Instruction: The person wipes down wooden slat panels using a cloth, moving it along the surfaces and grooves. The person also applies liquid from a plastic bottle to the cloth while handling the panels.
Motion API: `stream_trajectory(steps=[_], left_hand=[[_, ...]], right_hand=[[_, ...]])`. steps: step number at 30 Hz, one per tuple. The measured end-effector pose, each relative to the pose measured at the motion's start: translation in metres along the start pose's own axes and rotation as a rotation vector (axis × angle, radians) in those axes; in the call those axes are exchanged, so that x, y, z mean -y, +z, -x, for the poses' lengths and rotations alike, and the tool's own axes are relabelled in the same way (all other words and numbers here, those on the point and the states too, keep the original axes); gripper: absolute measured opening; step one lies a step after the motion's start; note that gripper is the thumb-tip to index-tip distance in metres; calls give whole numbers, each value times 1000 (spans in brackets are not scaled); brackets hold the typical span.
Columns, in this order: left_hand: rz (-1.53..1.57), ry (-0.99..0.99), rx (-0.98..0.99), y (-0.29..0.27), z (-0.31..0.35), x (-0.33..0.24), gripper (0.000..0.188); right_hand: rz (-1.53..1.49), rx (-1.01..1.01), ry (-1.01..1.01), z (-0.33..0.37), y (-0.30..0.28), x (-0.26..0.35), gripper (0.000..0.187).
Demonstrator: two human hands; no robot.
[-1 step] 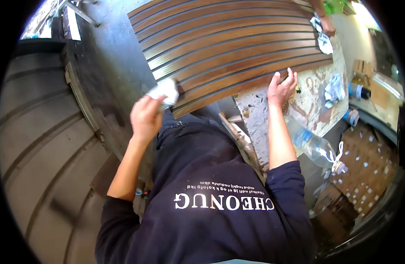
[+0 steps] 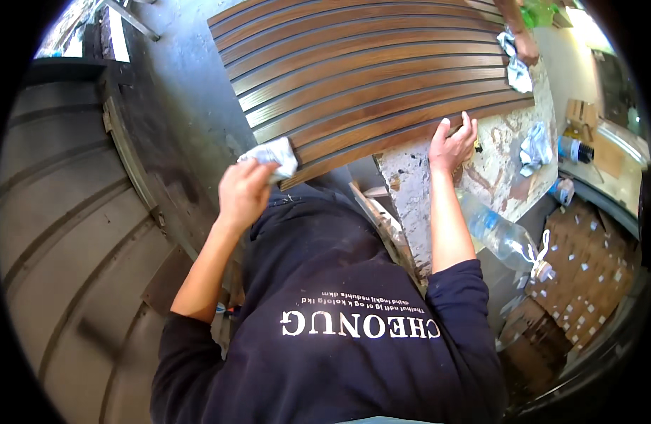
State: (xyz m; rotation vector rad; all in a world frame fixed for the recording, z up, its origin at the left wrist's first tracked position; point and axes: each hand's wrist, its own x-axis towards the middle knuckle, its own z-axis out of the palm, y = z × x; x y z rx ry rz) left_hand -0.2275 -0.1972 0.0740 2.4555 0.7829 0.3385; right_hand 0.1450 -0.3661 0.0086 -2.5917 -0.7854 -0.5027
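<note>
The large brown slatted wooden panel (image 2: 368, 78) w/ dark grooves is lying across the stained, paint-blotched table (image 2: 498, 177); its far end is running out of the pic at the top, so full length is hidden. Approx nine slats are showing; fisheye is bending them, so the exact count near the top is hard to make out. The near left corner is overhanging the table edge, w/ grey concrete floor (image 2: 184, 78) below & open room to the left of it. Right long edge is sitting near the table's right side, w/ only a narrow strip of bare top beside it.

A person's dark navy sweatshirt is filling the lower middle, covering whatever is under the table front. One clear plastic bottle (image 2: 505, 240) is lying tilted off the table's near right side, cap end low. Three crumpled whitish rags (image 2: 534, 148) are lying on the table's right part: one mid, one up by the panel's far right edge, one small lower right – that last one is too blurry to be sure.

Left hand (image 2: 244, 194) is closed, its grip clamped on a crumpled white cloth wad (image 2: 272, 155), which is touching the panel's near left corner. Right hand (image 2: 452, 145) is resting on the panel's near edge, fingers curled over it & pressing on the wood, holding nothing loose.
</note>
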Motion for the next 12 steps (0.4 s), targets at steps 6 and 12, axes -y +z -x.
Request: stream_trajectory(steps=[6, 12], left_hand=[[66, 147, 52, 45, -39, -24, 25], [128, 260, 1, 105, -115, -79, 5]], right_hand=[[47, 8, -7, -1, 2, 1, 52], [37, 0, -3, -1, 5, 2, 54]])
